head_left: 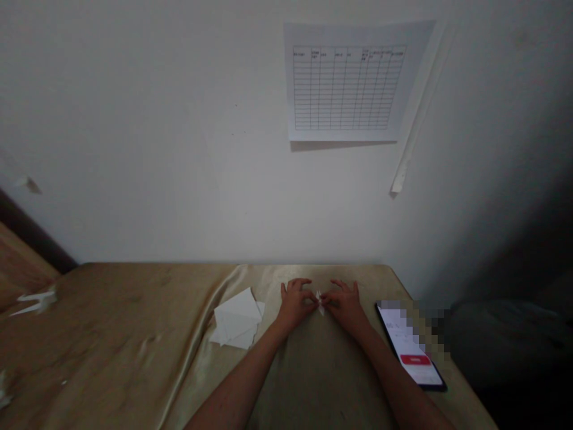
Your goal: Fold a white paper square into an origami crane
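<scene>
Between my two hands is a small folded piece of white paper [320, 310], pinched from both sides above the cloth-covered table. My left hand [296, 303] grips its left side between thumb and index finger, the other fingers raised. On the opposite side my right hand [346, 304] pinches it the same way, with its remaining fingers lifted. Fingertips hide much of the paper, so its exact folded shape cannot be made out. Left of my left hand lies a loose stack of white paper sheets [237, 319].
A phone [409, 343] with a lit screen lies right of my right forearm, near the table's right edge. The satin cloth [179, 310] has a raised fold left of the papers. White scraps [38, 300] lie far left. A printed table sheet [349, 86] hangs on the wall.
</scene>
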A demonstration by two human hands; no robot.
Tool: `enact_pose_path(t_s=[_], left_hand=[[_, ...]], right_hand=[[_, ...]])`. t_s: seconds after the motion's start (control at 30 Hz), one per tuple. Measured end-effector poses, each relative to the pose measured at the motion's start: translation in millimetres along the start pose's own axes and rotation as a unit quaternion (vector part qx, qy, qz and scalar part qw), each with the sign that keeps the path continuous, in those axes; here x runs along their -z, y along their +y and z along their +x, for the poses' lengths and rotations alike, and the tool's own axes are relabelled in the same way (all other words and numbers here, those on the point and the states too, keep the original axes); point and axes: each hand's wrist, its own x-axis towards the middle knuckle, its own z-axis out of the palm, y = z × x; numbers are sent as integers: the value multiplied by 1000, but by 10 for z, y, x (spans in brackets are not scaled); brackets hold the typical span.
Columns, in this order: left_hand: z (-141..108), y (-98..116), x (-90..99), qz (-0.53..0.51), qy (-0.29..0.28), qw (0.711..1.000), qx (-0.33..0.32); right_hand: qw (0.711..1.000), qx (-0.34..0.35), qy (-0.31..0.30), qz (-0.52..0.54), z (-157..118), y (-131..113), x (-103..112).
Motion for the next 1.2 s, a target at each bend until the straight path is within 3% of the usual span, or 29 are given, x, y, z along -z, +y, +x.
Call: enact_pose_path(t_s=[0.23,0.83,1.2], left_hand=[[4,-37,-9,15,4,999,-42],[-10,48,46,46,0,996,-71],[-51,30,115,37,-37,998,-43]], right_hand=[[998,27,-3,-48,-4,-11,19],[997,36,-5,-65,17,0,34],[999,18,-18,-35,-26,-34,75]])
